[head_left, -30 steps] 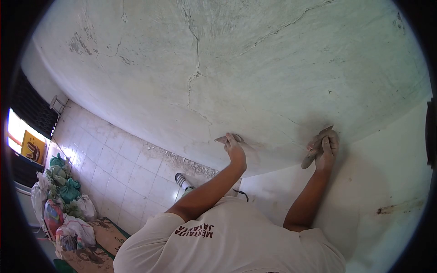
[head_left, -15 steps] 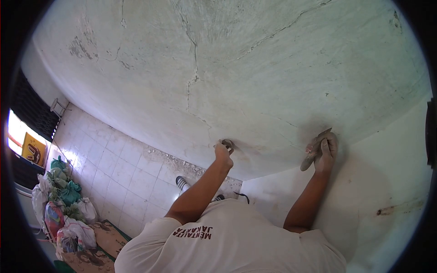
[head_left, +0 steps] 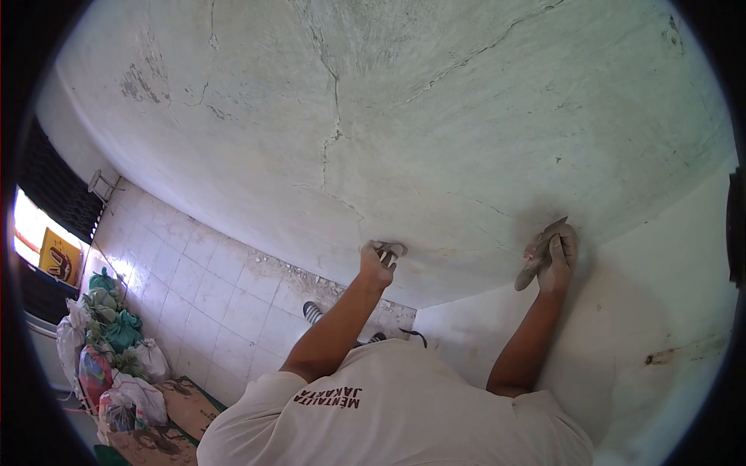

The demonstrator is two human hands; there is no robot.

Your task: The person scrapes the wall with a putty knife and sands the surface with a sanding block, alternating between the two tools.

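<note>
My left hand (head_left: 378, 264) is closed at the lower part of the cracked, pale green wall (head_left: 435, 155). Its fingers curl round a small greyish object (head_left: 395, 249) whose shape is partly hidden. Farther right, my right hand (head_left: 558, 256) grips a dusty grey scraper (head_left: 531, 272), with its pointed end up near the wall and its rounded end below the fingers. A dark smudge or shadow lies on the wall around that hand. Cracks branch down the wall above my left hand.
Plaster crumbs (head_left: 291, 272) lie along the wall's foot on the tiled floor (head_left: 202, 287). Tied plastic bags (head_left: 124, 330) and flattened cardboard (head_left: 183, 412) are at the lower left. A yellow sign (head_left: 60, 256) stands beyond. Another white wall (head_left: 482, 334) meets the cracked wall at a corner.
My left hand has shifted slightly left and down, and its fingers have turned, showing more of the greyish object. My right hand has hardly moved.
</note>
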